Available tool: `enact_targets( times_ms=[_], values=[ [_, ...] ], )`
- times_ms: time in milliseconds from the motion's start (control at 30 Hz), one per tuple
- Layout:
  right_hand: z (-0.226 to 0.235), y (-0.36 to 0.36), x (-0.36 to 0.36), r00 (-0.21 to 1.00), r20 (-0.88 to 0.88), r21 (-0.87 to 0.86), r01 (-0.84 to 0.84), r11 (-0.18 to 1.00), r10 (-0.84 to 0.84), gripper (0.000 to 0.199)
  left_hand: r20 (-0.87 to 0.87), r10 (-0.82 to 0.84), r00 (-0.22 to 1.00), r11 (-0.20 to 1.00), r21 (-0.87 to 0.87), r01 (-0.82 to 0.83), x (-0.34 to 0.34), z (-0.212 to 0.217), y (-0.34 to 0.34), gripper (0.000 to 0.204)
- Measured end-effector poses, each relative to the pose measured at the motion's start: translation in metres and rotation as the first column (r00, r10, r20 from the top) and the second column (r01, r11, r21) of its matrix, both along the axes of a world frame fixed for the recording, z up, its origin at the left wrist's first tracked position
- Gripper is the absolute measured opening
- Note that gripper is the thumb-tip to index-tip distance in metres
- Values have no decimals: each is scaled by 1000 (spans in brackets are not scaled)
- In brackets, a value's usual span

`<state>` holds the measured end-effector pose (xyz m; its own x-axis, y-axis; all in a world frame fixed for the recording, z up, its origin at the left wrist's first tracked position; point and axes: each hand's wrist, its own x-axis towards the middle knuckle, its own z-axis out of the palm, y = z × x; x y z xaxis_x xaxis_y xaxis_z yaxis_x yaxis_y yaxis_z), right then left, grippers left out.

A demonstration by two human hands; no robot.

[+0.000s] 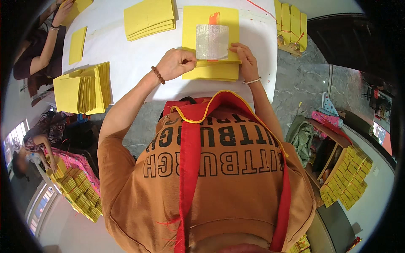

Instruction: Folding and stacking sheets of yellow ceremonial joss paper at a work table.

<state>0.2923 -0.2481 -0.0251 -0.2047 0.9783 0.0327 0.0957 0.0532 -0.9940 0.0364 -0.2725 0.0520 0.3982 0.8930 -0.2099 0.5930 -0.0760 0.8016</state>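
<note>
In front of me on the white table lies a small pile of yellow paper sheets (211, 74). Its top sheet carries a silver foil square (211, 42) over an orange-red strip (214, 17). Along the near side, the edge of the top sheet stands slightly up from the paper beneath. My left hand (177, 64), a beaded bracelet at its wrist, is closed with curled fingers pinching that edge at the left corner. On the opposite side my right hand (248, 62), wearing a light bangle, grips the right corner between thumb and fingers, which are partly hidden.
Folded yellow paper stacks lie at the far middle (149, 19) and left (82, 88) of the white table (139, 59). Another person's arm (46, 46) reaches in at the far left. Tied yellow bundles (291, 25) stand beyond the right edge; more bundles (346, 177) are piled behind me.
</note>
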Motion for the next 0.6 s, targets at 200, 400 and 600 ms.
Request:
enact_targets(
  times_ms=[200, 400, 600],
  values=[
    [-1, 0, 6, 998, -41, -5, -48, 999, 47, 40, 97, 16, 995, 980, -200, 3, -5, -8, 7, 16],
    [-7, 4, 10, 990, -109, -14, -96, 995, 94, 27, 143, 94, 985, 976, -207, -63, -7, -11, 12, 17],
    [-14, 4, 10, 993, 69, 108, -103, 989, 96, 28, 121, -173, 978, 978, -98, 185, -16, 3, 11, 22]
  ],
)
